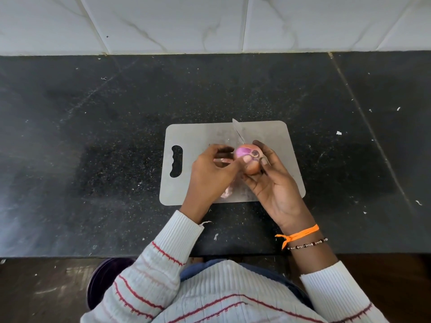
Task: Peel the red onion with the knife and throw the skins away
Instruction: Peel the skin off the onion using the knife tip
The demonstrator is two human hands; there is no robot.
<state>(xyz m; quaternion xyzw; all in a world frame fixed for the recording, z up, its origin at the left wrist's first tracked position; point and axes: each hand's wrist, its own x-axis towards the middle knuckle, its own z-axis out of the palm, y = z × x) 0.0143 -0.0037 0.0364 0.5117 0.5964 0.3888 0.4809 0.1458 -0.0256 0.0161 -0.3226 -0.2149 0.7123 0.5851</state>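
Observation:
Over the grey cutting board, my right hand grips the red onion. Its fingers curl round the onion's right side. The onion's top shows bare purple flesh, and its lower part still has brown skin. My left hand sits at the onion's left, thumb on the onion, fingers pinching a strip of pinkish onion skin. The knife blade sticks out beyond the onion, pointing away and to the left. Its handle is hidden under my hands, so which hand holds it is unclear.
Loose onion skins lie on the board below my left hand. The board rests on a black stone counter that meets a white tiled wall. A dark purple round container stands on the floor, below the counter's front edge on the left.

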